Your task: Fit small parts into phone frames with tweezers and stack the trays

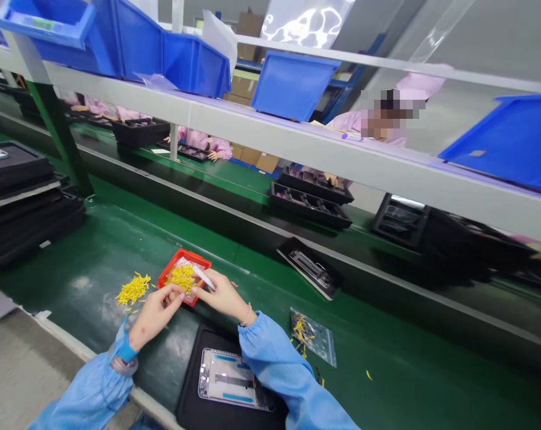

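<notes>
Left hand (155,315) pinched shut, right hand (221,294) gripping a white tool (203,278); yellow slivers (181,278) heaped in a red tray (176,259), more in a loose pile (133,289) on the green counter (91,280).

Blue plastic bins (194,65) sit along the grey shelf (270,134) across the upper frame, with cardboard boxes (242,86) beyond. Past it, co-workers in pink gowns (203,140) work near black trays (309,206); stacked black trays (15,173) fill the left edge.
</notes>
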The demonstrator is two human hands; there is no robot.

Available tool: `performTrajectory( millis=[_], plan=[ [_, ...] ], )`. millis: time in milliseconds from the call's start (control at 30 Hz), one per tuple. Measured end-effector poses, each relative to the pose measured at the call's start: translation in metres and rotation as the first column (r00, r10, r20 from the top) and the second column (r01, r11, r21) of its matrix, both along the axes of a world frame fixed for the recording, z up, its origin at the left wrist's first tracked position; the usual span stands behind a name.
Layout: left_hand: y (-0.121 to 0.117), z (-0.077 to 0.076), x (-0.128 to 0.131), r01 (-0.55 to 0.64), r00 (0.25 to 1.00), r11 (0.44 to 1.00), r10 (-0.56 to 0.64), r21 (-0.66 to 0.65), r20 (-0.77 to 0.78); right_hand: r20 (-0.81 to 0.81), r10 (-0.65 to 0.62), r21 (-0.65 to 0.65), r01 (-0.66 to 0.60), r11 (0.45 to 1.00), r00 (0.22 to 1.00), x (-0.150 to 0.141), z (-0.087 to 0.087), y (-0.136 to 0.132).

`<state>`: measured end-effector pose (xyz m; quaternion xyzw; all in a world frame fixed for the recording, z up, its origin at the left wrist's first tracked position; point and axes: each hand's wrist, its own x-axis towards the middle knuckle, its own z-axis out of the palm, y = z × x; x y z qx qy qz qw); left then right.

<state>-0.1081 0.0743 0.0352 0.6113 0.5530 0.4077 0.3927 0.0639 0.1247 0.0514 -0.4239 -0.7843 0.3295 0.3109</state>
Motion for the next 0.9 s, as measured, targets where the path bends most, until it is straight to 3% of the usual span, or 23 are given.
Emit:
performTrajectory(
  millis=[133, 333, 433, 900],
  plan=[
    [-0.002, 0.004, 0.007, 0.085, 0.996, 0.996, -0.084, 0.017, -0.024, -0.028, 0.117, -0.001, -0.117, 0.993, 0.993, 0.006, 0.001, -0.011],
    [0.0, 0.003, 0.013, 0.192, 0.963, 0.979, -0.177, 0.061, -0.202, -0.056, 0.089, -0.036, -0.091, 0.995, 0.994, 0.012, -0.004, -0.018],
    [0.001, 0.004, 0.015, 0.238, 0.957, 0.965, -0.213, 0.11, -0.197, -0.062, 0.068, -0.047, -0.071, 0.996, 0.996, 0.014, -0.006, -0.022],
    [0.007, 0.009, 0.024, 0.248, 0.958, 0.963, -0.227, 0.107, -0.172, 0.065, -0.032, -0.025, 0.034, 0.999, 0.997, 0.014, -0.01, -0.029]
  ],
)
